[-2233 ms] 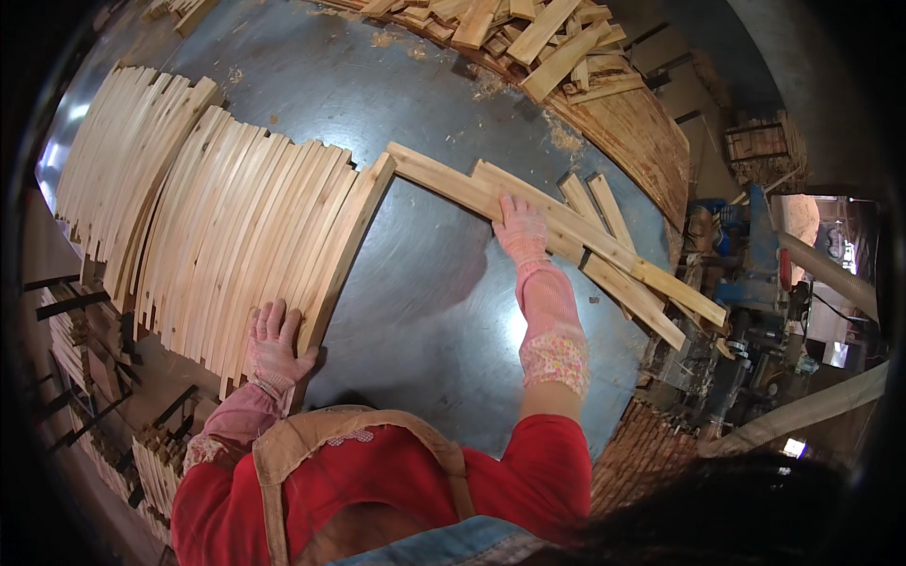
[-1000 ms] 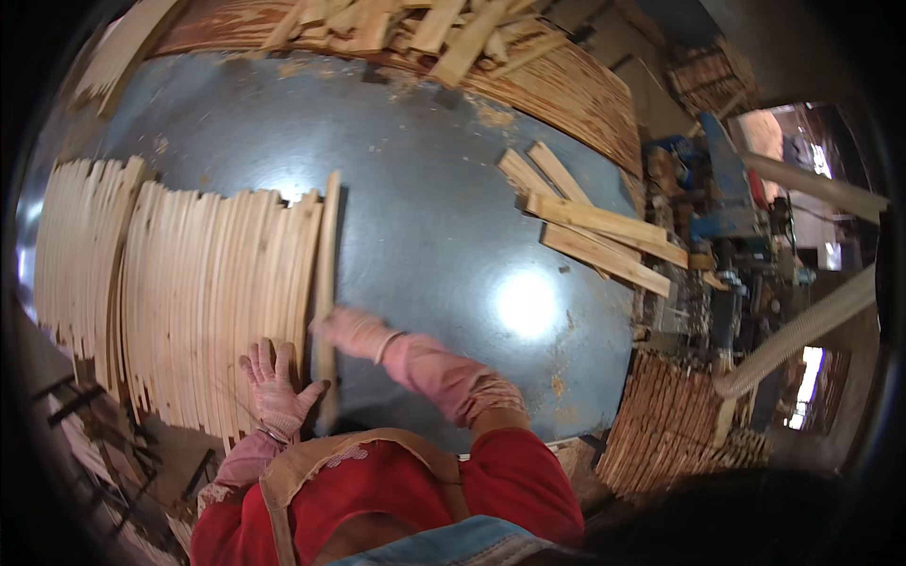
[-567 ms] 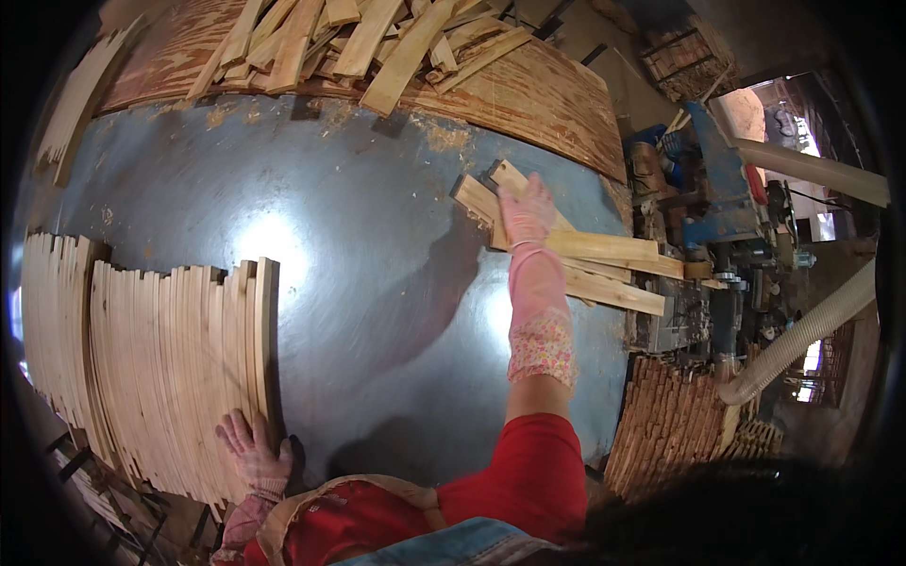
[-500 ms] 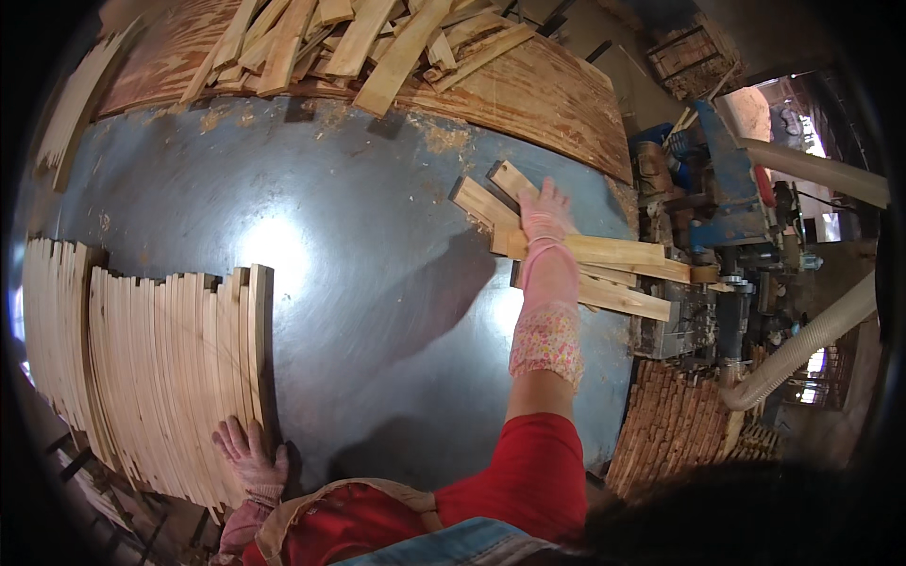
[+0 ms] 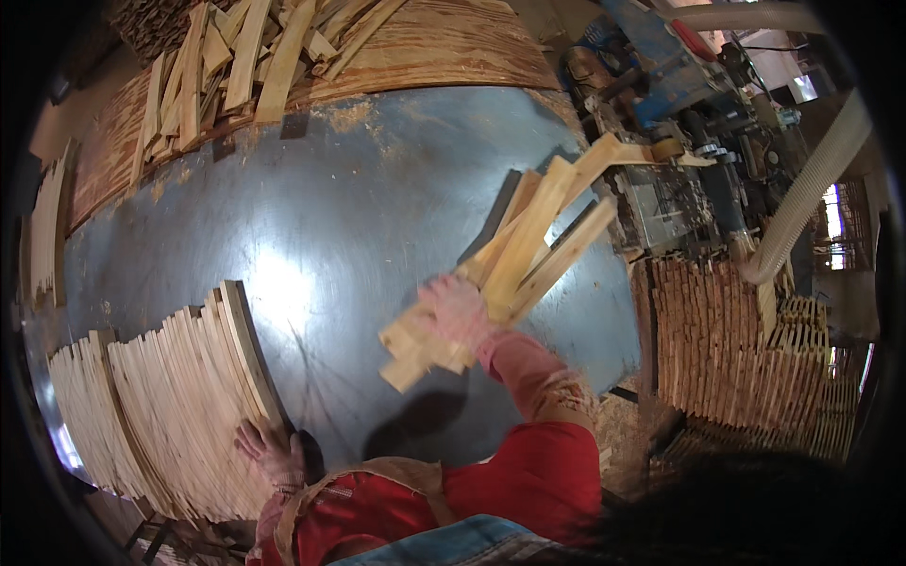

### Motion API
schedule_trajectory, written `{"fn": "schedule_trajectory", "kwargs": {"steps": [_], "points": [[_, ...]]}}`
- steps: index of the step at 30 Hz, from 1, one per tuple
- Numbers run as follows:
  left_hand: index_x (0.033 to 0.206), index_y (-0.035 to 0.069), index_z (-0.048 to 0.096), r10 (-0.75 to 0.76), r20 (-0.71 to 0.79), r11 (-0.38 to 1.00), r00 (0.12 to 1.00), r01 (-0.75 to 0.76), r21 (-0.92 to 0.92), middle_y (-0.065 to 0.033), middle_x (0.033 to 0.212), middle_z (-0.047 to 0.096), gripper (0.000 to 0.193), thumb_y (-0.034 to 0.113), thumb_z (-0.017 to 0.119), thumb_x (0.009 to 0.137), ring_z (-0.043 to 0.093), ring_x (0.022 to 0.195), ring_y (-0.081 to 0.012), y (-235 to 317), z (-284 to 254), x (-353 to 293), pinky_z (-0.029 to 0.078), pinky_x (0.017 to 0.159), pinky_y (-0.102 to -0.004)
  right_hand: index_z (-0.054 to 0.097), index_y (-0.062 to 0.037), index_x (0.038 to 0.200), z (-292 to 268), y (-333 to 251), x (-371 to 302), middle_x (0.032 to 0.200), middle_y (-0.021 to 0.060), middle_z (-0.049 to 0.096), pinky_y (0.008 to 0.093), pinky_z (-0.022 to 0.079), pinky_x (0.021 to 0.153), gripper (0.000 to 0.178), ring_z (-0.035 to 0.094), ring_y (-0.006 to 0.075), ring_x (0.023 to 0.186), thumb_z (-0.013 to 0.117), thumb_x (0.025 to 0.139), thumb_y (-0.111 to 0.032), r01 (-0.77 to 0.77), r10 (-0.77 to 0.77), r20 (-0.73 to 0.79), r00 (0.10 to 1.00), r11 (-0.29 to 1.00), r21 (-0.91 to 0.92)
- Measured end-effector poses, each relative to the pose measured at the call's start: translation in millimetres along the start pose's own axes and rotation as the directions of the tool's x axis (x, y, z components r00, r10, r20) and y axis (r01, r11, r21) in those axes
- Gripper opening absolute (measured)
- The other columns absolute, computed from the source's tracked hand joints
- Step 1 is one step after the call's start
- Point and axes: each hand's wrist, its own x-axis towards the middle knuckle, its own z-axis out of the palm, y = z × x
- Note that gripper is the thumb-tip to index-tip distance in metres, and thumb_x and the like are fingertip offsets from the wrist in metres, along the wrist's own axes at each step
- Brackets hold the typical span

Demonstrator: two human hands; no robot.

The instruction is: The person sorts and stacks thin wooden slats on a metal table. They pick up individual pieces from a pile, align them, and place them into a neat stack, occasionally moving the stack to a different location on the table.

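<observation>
My right hand [image 5: 460, 311], in a pale pink work glove, grips over a loose bundle of wooden slats [image 5: 530, 236] on the metal table. The bundle fans out, its near ends by my wrist and its far ends toward the machine at the right; motion blurs it somewhat. My left hand [image 5: 272, 453], also gloved, rests with fingers apart on the near right end of a tight row of upright slats [image 5: 189, 396]. The last slat of that row [image 5: 250, 349] stands at its right edge.
The grey metal tabletop [image 5: 359, 217] lies between the row and the bundle. Jumbled offcuts [image 5: 247, 57] lie on a plywood sheet [image 5: 425, 47] at the back. At the right stand a blue machine [image 5: 661, 66], a ribbed hose [image 5: 812, 189] and stacked rough sticks [image 5: 708, 340].
My right hand has come nearer and to the left, and the loose slats have swung and slid toward me. My left hand stays on the row. The view has turned.
</observation>
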Motion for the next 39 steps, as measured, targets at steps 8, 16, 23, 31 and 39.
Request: {"fn": "schedule_trajectory", "kwargs": {"steps": [8, 16, 23, 31, 39], "points": [[0.168, 0.018, 0.038, -0.133, 0.089, 0.99, 0.987, 0.129, 0.049, -0.0195, 0.176, 0.028, 0.098, 0.046, 0.081, 0.084, 0.019, 0.164, -0.0415, -3.2, 4.5, -7.4, 0.011, 0.135, -0.058, 0.053, -0.0117, 0.154, -13.3, -69.0, -158.8, 0.15, 0.0166, 0.06, 0.0555, 0.036, 0.121, 0.076, 0.056, 0.0376, 0.139, 0.074, 0.092, -0.05, -0.316, 0.313, -0.063, 0.948, 0.948, -0.039], [0.164, 0.007, 0.041, 0.142, -0.058, 0.954, 0.988, -0.152, -0.257, -0.0243, 0.166, 0.042, 0.088, 0.036, 0.079, 0.09, 0.033, 0.158, -0.0431, 9.1, -21.3, -7.1, 0.024, 0.132, -0.0535, 0.043, -0.0082, 0.163, 17.4, -38.3, -208.0, 0.153, 0.0241, 0.058, 0.05, 0.047, 0.115, 0.09, 0.053, 0.0435, 0.143, 0.079, 0.088, -0.043, -0.853, 0.897, -0.033, 0.44, 0.429, 0.298], [0.16, -0.005, 0.044, 0.438, 0.476, 0.02, 0.763, 0.521, -0.854, -0.0206, 0.155, 0.056, 0.076, 0.041, 0.071, 0.105, 0.056, 0.14, -0.0291, 139.9, -22.1, -13.6, 0.042, 0.119, -0.0381, 0.053, -0.0042, 0.152, 53.8, -138.2, -161.0, 0.15, 0.0228, 0.062, 0.047, 0.043, 0.118, 0.085, 0.057, 0.0373, 0.141, 0.066, 0.095, -0.065, -0.446, 0.597, 0.05, 0.801, 0.539, 0.715], [0.135, -0.002, 0.066, 0.005, 0.599, 0.401, 0.801, 0.547, -0.734, -0.0144, 0.119, 0.076, 0.051, 0.033, 0.074, 0.099, 0.074, 0.094, -0.0325, 106.8, -0.6, 11.2, 0.059, 0.089, -0.0417, 0.047, -0.0132, 0.156, 62.7, -80.8, -71.8, 0.137, 0.0172, 0.067, 0.0543, 0.046, 0.107, 0.09, 0.064, 0.039, 0.125, 0.071, 0.088, -0.067, -0.66, 0.608, -0.342, 0.716, 0.75, -0.048], [0.159, 0.016, 0.052, -0.175, 0.05, 0.985, 0.983, 0.175, -0.003, -0.0138, 0.169, 0.04, 0.077, 0.038, 0.08, 0.091, 0.032, 0.16, -0.0368, 19.8, -1.4, -56.0, 0.028, 0.128, -0.051, 0.053, -0.0077, 0.144, 24.4, -149.3, -75.4, 0.121, 0.0211, 0.072, 0.0525, 0.059, 0.096, 0.063, 0.073, 0.0383, 0.112, 0.077, 0.091, -0.031, -0.596, 0.666, 0.103, 0.739, 0.575, 0.56]]}}
